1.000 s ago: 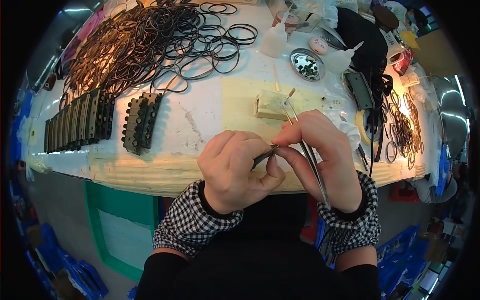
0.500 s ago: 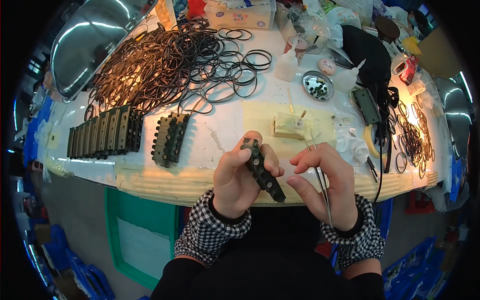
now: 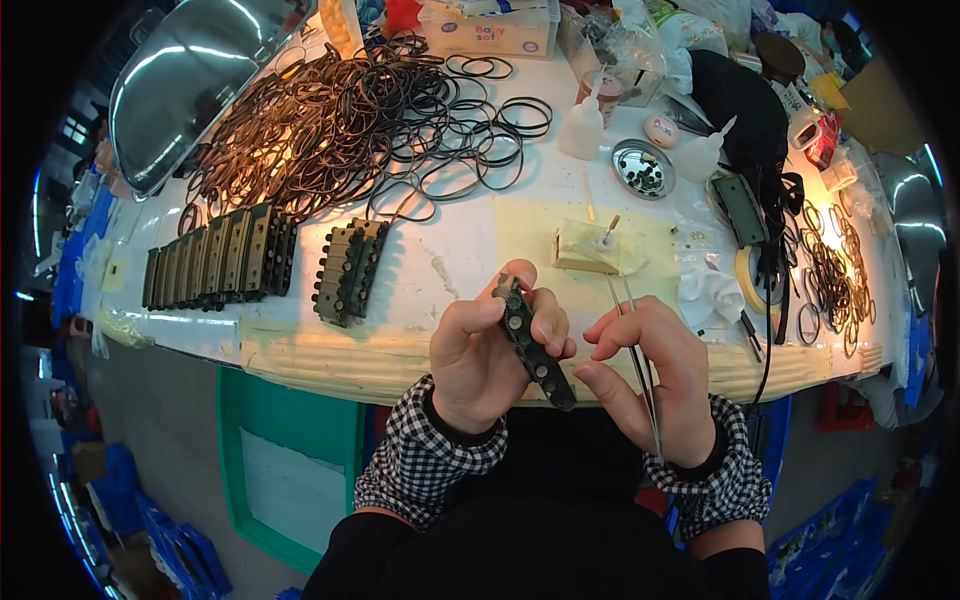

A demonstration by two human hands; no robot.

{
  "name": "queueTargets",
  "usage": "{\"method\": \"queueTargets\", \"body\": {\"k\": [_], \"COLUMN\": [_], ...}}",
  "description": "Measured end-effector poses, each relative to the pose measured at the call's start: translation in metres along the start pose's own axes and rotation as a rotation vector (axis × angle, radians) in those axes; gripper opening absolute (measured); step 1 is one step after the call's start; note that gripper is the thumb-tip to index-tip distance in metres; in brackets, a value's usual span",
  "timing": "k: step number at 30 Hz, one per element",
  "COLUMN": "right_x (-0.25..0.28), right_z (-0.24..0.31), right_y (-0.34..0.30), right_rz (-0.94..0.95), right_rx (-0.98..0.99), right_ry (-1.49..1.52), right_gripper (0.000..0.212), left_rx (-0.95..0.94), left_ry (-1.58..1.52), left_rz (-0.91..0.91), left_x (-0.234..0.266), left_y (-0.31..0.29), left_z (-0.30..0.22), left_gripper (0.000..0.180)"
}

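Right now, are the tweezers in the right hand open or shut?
Open: the tweezers show two separate tips with a visible gap between them, above the right hand, narrowing together toward the wrist.

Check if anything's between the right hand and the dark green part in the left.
Partly: curled fingers of the left hand stand between the right hand and the upper half of the dark green part. Between the right thumb and the part's lower end, nothing visible, just a gap.
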State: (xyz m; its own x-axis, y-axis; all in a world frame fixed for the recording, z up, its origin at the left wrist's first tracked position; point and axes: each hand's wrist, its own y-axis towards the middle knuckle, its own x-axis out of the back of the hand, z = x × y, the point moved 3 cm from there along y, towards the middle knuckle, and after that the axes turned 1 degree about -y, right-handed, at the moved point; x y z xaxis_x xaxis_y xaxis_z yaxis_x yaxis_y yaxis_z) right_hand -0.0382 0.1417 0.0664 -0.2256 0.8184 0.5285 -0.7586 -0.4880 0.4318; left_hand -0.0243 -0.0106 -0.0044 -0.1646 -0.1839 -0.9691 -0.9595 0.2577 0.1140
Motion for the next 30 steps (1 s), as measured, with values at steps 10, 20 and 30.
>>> {"method": "queueTargets", "body": {"k": [10, 20, 30], "right_x": [0.000, 0.022, 0.023], "right_z": [0.004, -0.044, -0.032], "right_y": [0.001, 0.044, 0.047], "right_rz": [-0.004, -0.266, -0.303], "right_rx": [0.003, 0.111, 0.111], "right_ry": [-0.001, -0.455, -0.354], "right_gripper": [0.017, 0.015, 0.009], "left_rx": [0.008, 0.111, 0.143], "left_ry": [0.018, 0.069, 0.052], "left_rz": [0.027, -0.063, -0.042], "left_x": [-0.001, -0.007, -0.005], "left_y": [-0.004, -0.006, -0.006], "left_z": [0.002, 0.006, 0.009], "left_gripper": [0.025, 0.028, 0.026]}}
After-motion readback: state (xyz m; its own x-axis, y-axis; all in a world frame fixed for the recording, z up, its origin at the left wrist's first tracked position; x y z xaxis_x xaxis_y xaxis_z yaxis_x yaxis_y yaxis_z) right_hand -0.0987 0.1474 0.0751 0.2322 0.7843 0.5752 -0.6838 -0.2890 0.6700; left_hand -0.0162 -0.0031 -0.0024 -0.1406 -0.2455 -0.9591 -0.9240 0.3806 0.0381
